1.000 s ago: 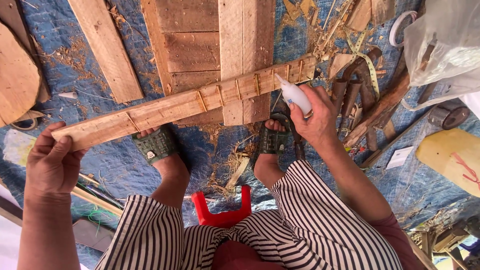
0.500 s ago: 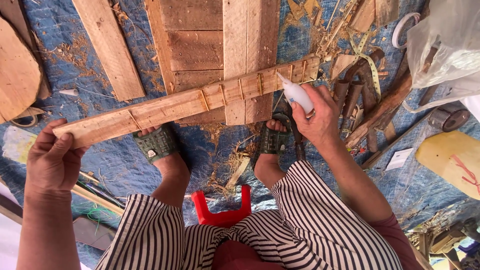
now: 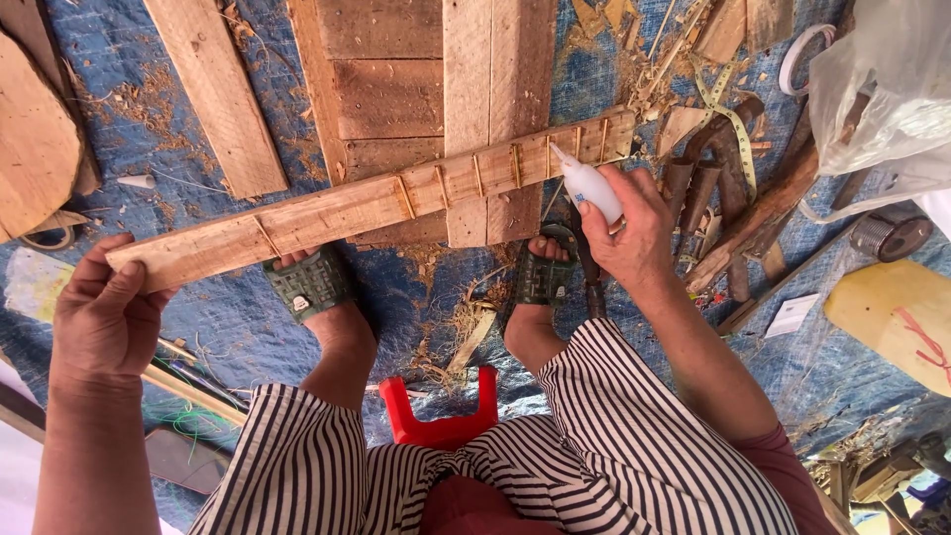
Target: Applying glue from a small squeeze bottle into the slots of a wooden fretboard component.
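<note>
A blue tarpaulin [image 3: 228,317] strewn with sawdust and shavings is spread over the ground, and the work is done above it by a seated person in striped trousers. The right hand [image 3: 634,233] is clenched around a small white glue bottle [image 3: 586,183], whose nozzle is pointed toward 11 o'clock and set against the lower edge of a long wooden slat [image 3: 337,213]. The slat is held clear of the ground, slanting from 8 o'clock up to 2 o'clock across the view, and several narrow notches are cut across its upper half. Its low end is grasped by the left hand [image 3: 104,322], thumb over the near edge. Glue appears to be in the course of being laid into the notches near the high end; for the next move the nozzle would probably have to be shifted along to a neighbouring notch while the slat is kept steady. Below the slat, two feet in green sandals [image 3: 312,282] are planted on the tarpaulin, with a red stool [image 3: 441,421] between the knees. Further out, loose planks [image 3: 391,94] lie at 12 o'clock, a measuring tape [image 3: 728,124] and dark-handled tools [image 3: 693,193] at 2 o'clock, and a clear plastic bag [image 3: 882,89] at the upper right.
</note>
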